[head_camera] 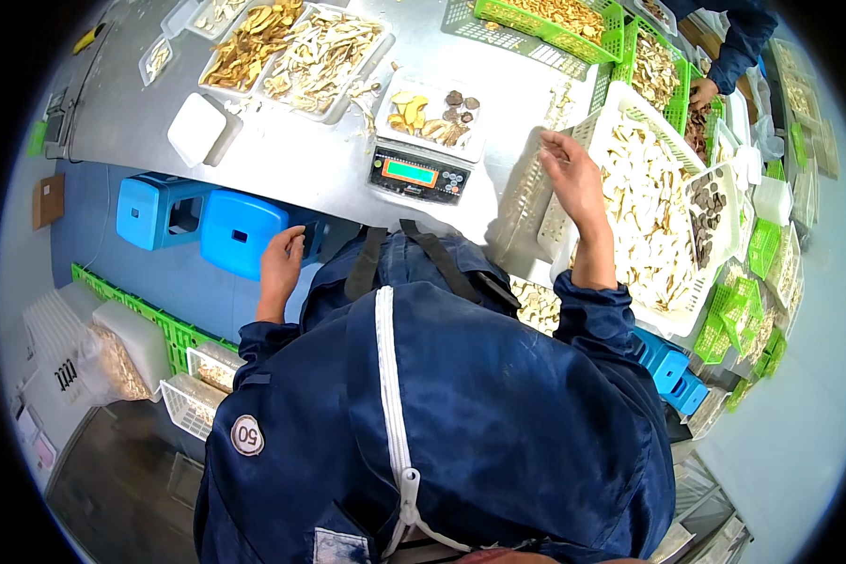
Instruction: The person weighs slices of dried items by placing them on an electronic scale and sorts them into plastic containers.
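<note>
My left hand [280, 266] hangs past the table's front edge, beside a blue plastic stool [243, 229]. Its fingers are loosely bent and I see nothing in them. My right hand [574, 180] hovers over the table between the scale and a large white basket [610, 116], thumb and fingers slightly apart, holding nothing visible. Pale dried mushroom slices [641, 211] fill that basket. On the digital scale [417, 175], its display lit, sits a clear plastic tray [430, 102]. Separate groups lie in it: yellow slices [409, 113], dark round mushroom caps [460, 106] and brownish slices [443, 132].
Tubs of brown slices [254, 46] and pale strips [324, 60] stand on the steel table [289, 158], near an upturned white tub [197, 129]. Green baskets [617, 39] line the far right. A co-worker's hand [703, 92] reaches into one. A small tray of dark pieces [712, 204] rests on the white basket.
</note>
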`<state>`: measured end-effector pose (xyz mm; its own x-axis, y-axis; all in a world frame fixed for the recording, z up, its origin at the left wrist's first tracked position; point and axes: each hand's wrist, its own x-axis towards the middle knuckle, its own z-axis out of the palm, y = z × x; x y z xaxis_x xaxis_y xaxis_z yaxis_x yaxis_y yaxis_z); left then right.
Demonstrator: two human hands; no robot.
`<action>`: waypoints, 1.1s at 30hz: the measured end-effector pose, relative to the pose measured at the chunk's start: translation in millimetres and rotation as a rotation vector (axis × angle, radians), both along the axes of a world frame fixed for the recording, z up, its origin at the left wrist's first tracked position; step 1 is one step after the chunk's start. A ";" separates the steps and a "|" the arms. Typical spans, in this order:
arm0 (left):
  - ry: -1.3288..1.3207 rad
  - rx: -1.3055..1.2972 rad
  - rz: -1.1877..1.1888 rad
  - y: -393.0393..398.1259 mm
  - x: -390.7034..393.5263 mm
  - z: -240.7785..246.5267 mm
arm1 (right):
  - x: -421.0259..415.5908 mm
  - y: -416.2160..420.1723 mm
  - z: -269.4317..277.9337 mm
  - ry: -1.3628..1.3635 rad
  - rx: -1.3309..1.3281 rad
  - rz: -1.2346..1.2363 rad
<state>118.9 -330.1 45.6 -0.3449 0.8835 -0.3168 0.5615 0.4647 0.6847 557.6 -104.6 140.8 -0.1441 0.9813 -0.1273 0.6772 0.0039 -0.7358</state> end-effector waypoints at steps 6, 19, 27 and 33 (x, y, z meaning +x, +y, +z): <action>0.005 -0.014 -0.016 0.2 4.3 3.6 | 44.7 -17.7 17.4 0.007 0.004 -0.169; 0.055 -0.025 -0.056 4.4 16.1 9.4 | 111.6 -45.7 9.9 -0.187 0.063 -0.420; -0.025 0.009 -0.061 -11.9 -0.8 -15.8 | 161.0 -70.7 11.7 -0.231 0.104 -0.457; 0.022 0.009 -0.149 3.2 4.8 -17.5 | 148.2 -79.9 2.3 -0.156 -0.064 -0.444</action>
